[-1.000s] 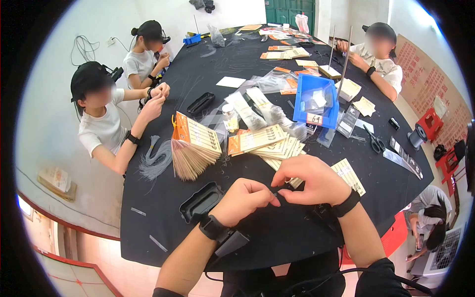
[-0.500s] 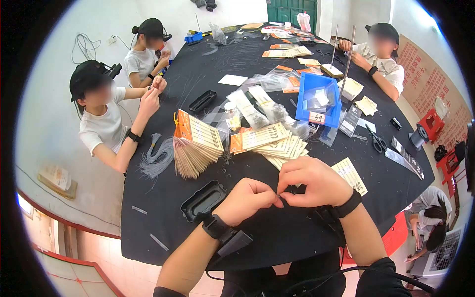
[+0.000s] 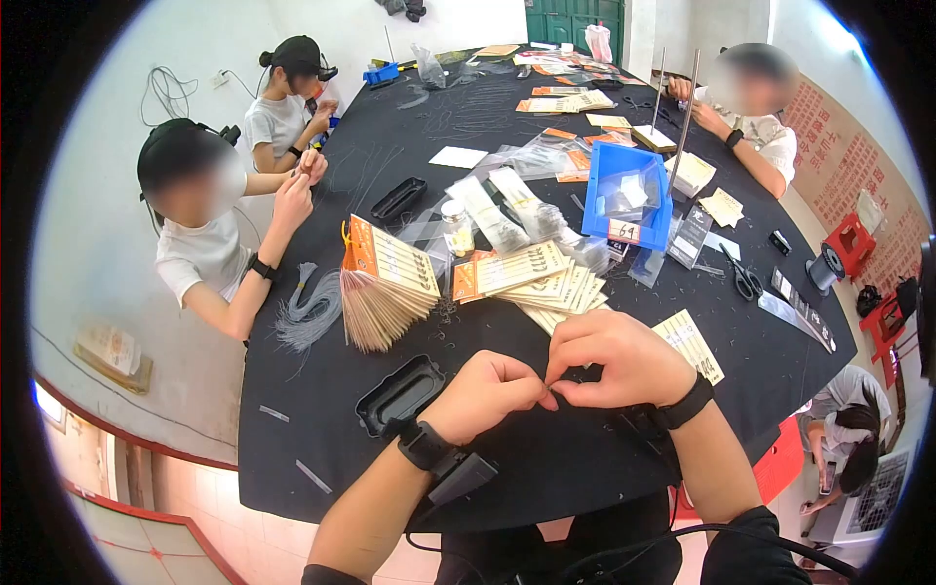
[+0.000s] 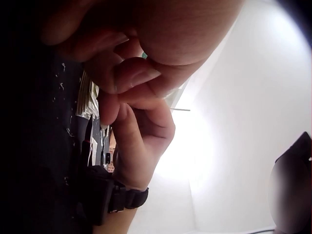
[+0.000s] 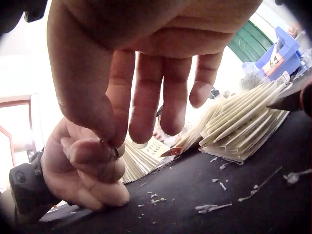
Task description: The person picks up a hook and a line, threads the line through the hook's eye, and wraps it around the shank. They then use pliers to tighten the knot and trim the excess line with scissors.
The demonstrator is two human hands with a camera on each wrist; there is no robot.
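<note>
My left hand point(image 3: 492, 390) and right hand point(image 3: 619, 361) meet at their fingertips, low over the near side of the black table. In the right wrist view, the left thumb and forefinger pinch a tiny dark curved fish hook point(image 5: 114, 152), mostly covered by the fingers. A fine line point(image 5: 99, 171) runs across the left fingers. Right thumb and forefinger come together just above the hook, pinching at the line; the other right fingers hang straighter. Beyond the hands lie a fanned bundle of hook cards point(image 3: 388, 288) and a loose stack of cards point(image 3: 522, 273).
A black tray point(image 3: 400, 395) sits left of my hands. Clear line bundle point(image 3: 310, 307), small jar point(image 3: 456, 229), blue bin point(image 3: 629, 195) with upright rods, scissors point(image 3: 746, 283) and line spool point(image 3: 826, 268) lie around. Several people sit at the table point(image 3: 322, 419), scattered with line scraps.
Over the second my right forefinger has lowered toward its thumb and both hands' fingertips have drawn closer. In the last half second my hands have stayed almost still.
</note>
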